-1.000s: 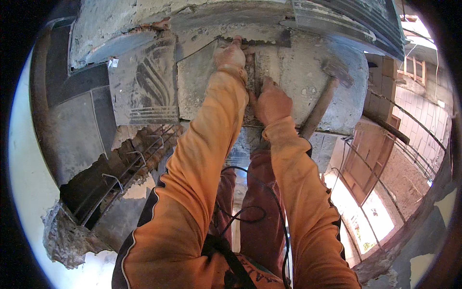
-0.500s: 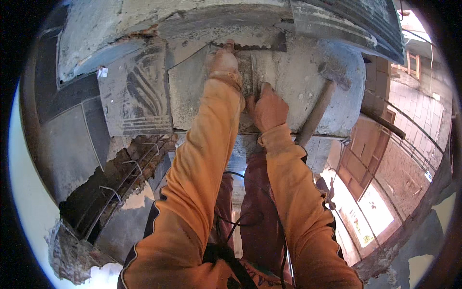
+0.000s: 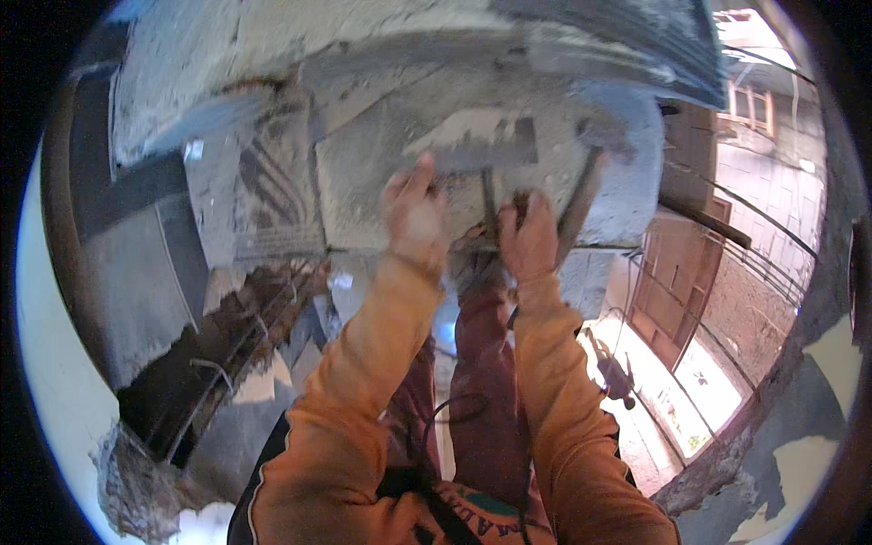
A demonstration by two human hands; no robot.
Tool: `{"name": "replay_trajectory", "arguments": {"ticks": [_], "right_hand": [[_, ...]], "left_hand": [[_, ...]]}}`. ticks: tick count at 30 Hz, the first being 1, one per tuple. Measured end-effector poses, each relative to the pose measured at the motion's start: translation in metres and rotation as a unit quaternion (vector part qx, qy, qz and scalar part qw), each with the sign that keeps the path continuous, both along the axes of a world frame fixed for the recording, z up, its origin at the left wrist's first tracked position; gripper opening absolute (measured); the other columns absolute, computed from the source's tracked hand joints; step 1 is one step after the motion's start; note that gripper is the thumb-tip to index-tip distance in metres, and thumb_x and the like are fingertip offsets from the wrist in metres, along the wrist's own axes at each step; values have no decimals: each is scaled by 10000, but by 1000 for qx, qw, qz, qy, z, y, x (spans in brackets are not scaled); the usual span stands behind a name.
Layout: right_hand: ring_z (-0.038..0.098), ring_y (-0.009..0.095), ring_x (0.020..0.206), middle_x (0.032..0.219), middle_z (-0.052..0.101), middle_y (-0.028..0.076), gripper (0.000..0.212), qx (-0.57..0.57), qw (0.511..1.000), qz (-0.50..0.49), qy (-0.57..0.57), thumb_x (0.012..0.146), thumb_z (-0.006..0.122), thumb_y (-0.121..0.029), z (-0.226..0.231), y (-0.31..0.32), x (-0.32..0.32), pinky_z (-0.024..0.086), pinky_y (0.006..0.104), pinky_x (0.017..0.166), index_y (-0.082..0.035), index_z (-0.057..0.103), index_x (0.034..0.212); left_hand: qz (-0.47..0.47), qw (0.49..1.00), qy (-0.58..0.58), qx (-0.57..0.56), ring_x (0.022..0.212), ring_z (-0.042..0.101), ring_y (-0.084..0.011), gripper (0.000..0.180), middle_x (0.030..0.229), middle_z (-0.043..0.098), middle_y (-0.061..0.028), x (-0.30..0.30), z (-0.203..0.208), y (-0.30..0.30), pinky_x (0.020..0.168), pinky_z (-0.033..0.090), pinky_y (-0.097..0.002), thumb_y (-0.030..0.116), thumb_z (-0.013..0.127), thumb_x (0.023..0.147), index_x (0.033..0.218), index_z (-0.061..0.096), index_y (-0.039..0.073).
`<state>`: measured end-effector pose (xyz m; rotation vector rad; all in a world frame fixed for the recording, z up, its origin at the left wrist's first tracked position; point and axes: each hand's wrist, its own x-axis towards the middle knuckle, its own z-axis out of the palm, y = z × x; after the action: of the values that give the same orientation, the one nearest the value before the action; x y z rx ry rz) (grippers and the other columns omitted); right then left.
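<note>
Dusty grey slab (image 3: 363, 173) here, patchy and scuffed. A dark flat strip (image 3: 509, 145) lies across it near the left hand (image 3: 418, 218), which is part-curled; too blurry to tell if it's gripping. Right hand (image 3: 530, 234) is loosely curled too, can't tell what's in it. Hammer (image 3: 579, 200) sits just right of that. Room's rough: jagged hole (image 3: 173, 391) with bars on the left, brown panel (image 3: 668, 286) and bright floor (image 3: 708, 400) to the right.

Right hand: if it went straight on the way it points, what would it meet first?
Probably the dark strip just ahead of the right hand, though blur leaves their relative height unclear.
</note>
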<state>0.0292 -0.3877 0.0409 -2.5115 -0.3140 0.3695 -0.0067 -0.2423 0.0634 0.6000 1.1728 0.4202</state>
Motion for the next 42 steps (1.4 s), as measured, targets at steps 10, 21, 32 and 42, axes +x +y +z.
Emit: {"name": "replay_trajectory", "arguments": {"ticks": [10,21,32,42], "right_hand": [[544,446,964,1035,558,252,328,76,993,-52,79,854,575,-223,28,-41,-29,447,485,816,-12,510,1097],[484,450,1078,1153,515,285,512,-74,973,-137,-169,837,611,-273,2,-92,-3,401,491,926,43,453,1208],[522,405,1006,1071,546,236,439,-3,975,-66,-214,816,628,-245,2,-70,-5,427,450,883,0,513,1161],[511,408,1061,1107,565,215,376,90,986,5,-143,818,607,-221,3,-23,-30,432,463,886,-17,559,1130]], "left_hand": [[-98,957,-273,34,882,613,-222,259,991,607,-97,108,147,37,767,517,-324,186,650,864,1046,554,29],[-413,743,20,526,1026,563,-367,413,1113,576,-216,22,-6,-29,927,447,-437,233,649,825,1138,564,-22],[-483,663,164,548,905,538,-472,426,1041,458,-253,-11,-43,-71,786,459,-492,15,583,721,1123,448,-21],[-314,936,-13,159,908,629,-286,537,1042,614,-184,-24,-41,-40,804,527,-363,-34,571,758,1271,415,-55]]}}
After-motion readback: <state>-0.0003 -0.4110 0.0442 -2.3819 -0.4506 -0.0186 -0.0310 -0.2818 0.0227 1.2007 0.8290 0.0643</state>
